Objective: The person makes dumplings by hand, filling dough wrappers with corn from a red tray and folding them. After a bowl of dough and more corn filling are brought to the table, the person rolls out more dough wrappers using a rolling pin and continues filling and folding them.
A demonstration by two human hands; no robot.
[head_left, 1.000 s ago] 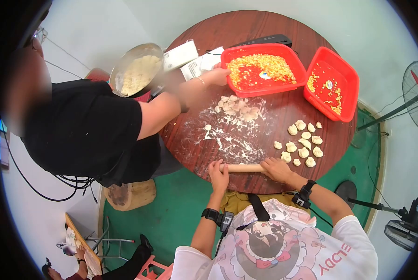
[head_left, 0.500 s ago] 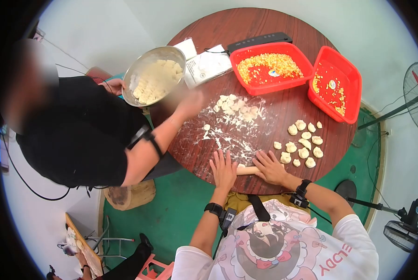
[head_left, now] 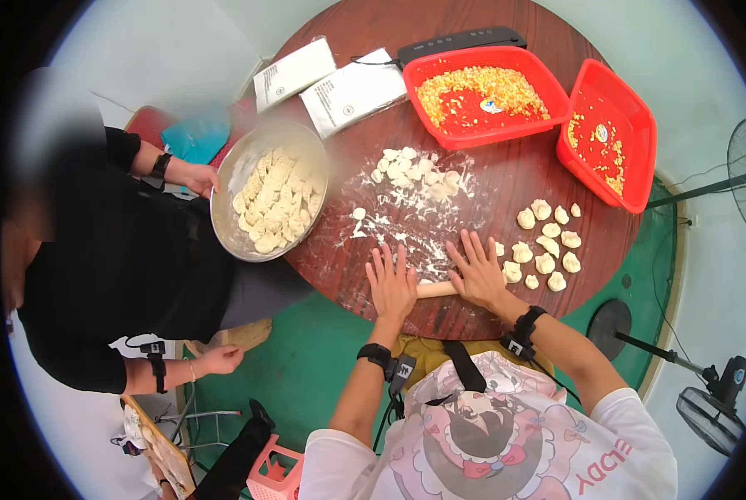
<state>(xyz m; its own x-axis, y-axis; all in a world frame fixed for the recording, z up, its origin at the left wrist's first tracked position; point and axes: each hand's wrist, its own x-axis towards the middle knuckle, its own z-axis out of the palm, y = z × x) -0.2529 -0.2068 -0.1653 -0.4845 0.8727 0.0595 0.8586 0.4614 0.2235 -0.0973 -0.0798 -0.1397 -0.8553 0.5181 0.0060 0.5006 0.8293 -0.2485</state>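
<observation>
Fingers spread, my left hand [head_left: 392, 283] lies flat over the left end of a wooden rolling pin [head_left: 436, 290] near the table's front edge. My right hand [head_left: 478, 273], also spread and flat, presses on the pin's other end. A bit of dough shows at the pin between the hands; most of it is hidden. Scattered flour [head_left: 414, 242] whitens the wood beyond my fingers. Farther back is a heap of small dough pieces [head_left: 419, 172], with one single dough piece [head_left: 358, 213] to its left. Several folded dumplings [head_left: 544, 263] sit to the right of my right hand.
Two red baskets, a left one [head_left: 489, 135] and a right one [head_left: 566, 158], hold yellow filling. White packets [head_left: 352, 92] and a black appliance [head_left: 464, 43] lie at the back. On the left, a co-worker [head_left: 148, 275] holds a metal bowl [head_left: 223, 204] of dough pieces. Fans [head_left: 710, 417] stand right.
The co-worker's near arm has drawn back from over the table to their side, and the bowl has shifted. My hands have moved slightly forward with the rolling pin.
</observation>
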